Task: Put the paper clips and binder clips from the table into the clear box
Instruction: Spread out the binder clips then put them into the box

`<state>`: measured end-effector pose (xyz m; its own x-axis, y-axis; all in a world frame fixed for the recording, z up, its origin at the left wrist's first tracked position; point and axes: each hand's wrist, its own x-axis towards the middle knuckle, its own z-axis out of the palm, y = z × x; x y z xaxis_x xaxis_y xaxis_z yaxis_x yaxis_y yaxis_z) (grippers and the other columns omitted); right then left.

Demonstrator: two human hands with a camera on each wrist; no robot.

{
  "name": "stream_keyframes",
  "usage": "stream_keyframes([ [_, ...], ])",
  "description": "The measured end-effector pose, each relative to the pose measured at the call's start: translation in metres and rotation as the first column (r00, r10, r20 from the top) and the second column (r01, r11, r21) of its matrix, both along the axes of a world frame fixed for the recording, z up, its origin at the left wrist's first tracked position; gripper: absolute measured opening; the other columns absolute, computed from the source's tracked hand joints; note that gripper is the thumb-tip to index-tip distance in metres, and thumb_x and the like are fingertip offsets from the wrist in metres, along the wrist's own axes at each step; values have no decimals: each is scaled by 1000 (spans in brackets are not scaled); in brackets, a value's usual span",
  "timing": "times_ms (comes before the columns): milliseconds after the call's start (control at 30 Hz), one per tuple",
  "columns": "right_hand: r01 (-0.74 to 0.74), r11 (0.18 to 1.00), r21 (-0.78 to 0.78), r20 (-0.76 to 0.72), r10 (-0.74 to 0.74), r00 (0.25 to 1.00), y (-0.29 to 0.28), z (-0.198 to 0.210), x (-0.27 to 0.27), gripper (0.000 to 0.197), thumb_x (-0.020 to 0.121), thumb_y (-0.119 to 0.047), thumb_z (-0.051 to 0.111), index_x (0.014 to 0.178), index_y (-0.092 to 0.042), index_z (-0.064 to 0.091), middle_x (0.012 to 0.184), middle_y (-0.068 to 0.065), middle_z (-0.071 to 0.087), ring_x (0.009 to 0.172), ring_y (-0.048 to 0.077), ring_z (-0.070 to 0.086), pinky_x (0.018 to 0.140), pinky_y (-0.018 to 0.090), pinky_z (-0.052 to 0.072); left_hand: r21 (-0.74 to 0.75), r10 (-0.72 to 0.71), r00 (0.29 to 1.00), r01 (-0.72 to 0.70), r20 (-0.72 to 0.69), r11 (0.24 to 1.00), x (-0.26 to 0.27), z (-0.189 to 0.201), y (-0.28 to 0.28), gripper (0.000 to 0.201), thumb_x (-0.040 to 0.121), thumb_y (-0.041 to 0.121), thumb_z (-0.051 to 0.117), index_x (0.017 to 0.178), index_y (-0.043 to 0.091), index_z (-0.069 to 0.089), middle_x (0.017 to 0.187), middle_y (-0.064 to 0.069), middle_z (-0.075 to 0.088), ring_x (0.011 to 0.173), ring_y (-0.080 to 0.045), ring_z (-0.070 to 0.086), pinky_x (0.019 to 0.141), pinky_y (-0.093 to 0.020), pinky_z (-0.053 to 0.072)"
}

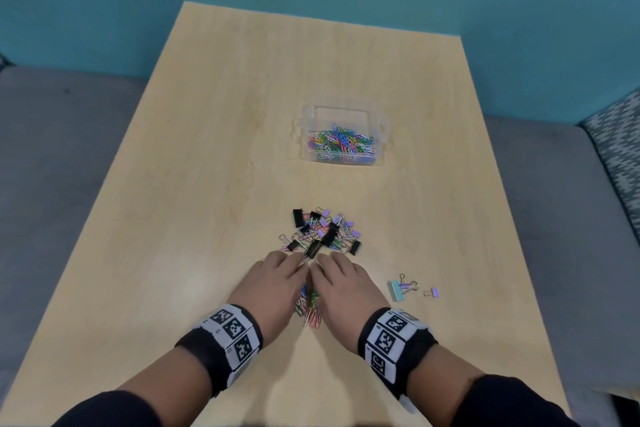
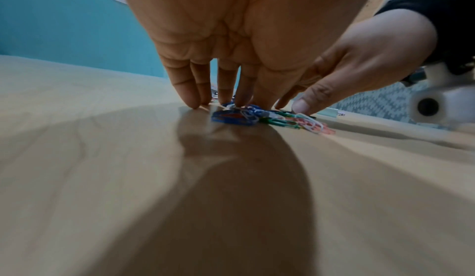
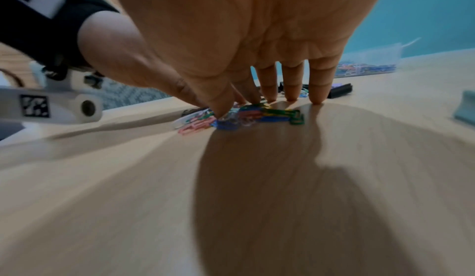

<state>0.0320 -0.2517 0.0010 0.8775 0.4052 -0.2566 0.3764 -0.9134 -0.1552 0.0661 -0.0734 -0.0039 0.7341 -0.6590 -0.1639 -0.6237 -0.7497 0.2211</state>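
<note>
The clear box point(image 1: 343, 110) stands mid-table and holds several coloured paper clips. A heap of black and purple binder clips point(image 1: 323, 232) lies in front of it. My left hand point(image 1: 280, 274) and right hand point(image 1: 337, 276) lie side by side, palms down, just behind that heap. Their straight fingertips press the table. A small bunch of coloured paper clips point(image 1: 309, 305) sits between and under the two hands. In the left wrist view the left hand point(image 2: 221, 101) touches these paper clips point(image 2: 236, 116). In the right wrist view the right hand point(image 3: 270, 99) touches the same clips point(image 3: 257, 115).
A teal binder clip point(image 1: 394, 289) and two small purple ones point(image 1: 433, 293) lie to the right of my right hand. The light wooden table point(image 1: 207, 149) has grey seating on both sides and a teal wall behind.
</note>
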Motion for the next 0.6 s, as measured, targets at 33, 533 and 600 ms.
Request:
stream_keyframes([
  [33, -23, 1000, -16, -21, 23, 1000, 1, -1, -2, 58, 76, -25, 62, 128, -6, 45, 127, 11, 48, 119, 33, 42, 89, 44, 47, 1, -27, 1000, 27, 10, 1000, -1, -1, 0, 41, 71, 18, 64, 111, 12, 61, 116, -4, 60, 92, -29, 56, 63, -37, 52],
  [533, 73, 997, 11, 18, -73, 997, 7, 7, 36, 41, 61, -14, 74, 98, -14, 57, 99, 9, 54, 84, 29, 53, 58, 36, 46, 49, 62, 997, -61, -34, 997, -1, -5, 8, 46, 83, 30, 36, 117, 11, 60, 128, -10, 54, 111, -31, 49, 80, -40, 52],
  [600, 72, 997, 24, -2, -72, 997, 4, 3, 33, 41, 55, -12, 79, 88, -15, 53, 96, 8, 52, 81, 28, 50, 55, 35, 46, 12, 64, 998, -64, -12, 998, -2, -3, 13, 37, 82, 29, 44, 110, 13, 62, 116, -9, 59, 103, -30, 52, 74, -38, 53],
])
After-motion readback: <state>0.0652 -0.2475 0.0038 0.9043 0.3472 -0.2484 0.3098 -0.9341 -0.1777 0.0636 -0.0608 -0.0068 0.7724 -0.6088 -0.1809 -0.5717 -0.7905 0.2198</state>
